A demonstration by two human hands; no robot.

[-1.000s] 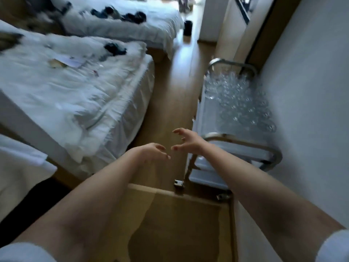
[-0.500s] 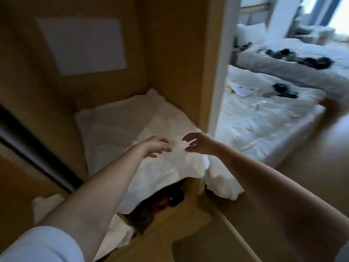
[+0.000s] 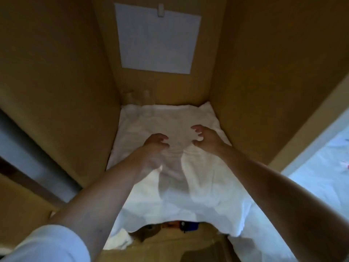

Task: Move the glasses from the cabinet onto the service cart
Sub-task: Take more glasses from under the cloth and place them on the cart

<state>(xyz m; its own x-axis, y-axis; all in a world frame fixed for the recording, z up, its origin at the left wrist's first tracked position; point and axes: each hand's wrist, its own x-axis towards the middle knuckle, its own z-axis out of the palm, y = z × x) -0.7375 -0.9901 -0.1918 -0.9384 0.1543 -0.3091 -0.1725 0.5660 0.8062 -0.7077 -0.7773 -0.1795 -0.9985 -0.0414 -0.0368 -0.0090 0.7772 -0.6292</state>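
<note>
Sheet (image 3: 157,37) hangs clipped in cabinet (image 3: 56,72); left hand (image 3: 156,142), right hand (image 3: 207,138) hover empty.

The cabinet (image 3: 255,72) walls were smooth, matt brown wood. The cloth (image 3: 207,176) on its shelf was white fabric, soft and creased. The paper (image 3: 156,38) looked plain and matt. The glasses (image 3: 138,98) were clear, faintly glossy. The sleeve (image 3: 51,246) was white fabric.

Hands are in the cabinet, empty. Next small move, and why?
Probably reach deeper and leftward: the glasses stand, faintly visible, at the back left corner of the white cloth, beyond the left hand and right hand, which hold nothing.
</note>
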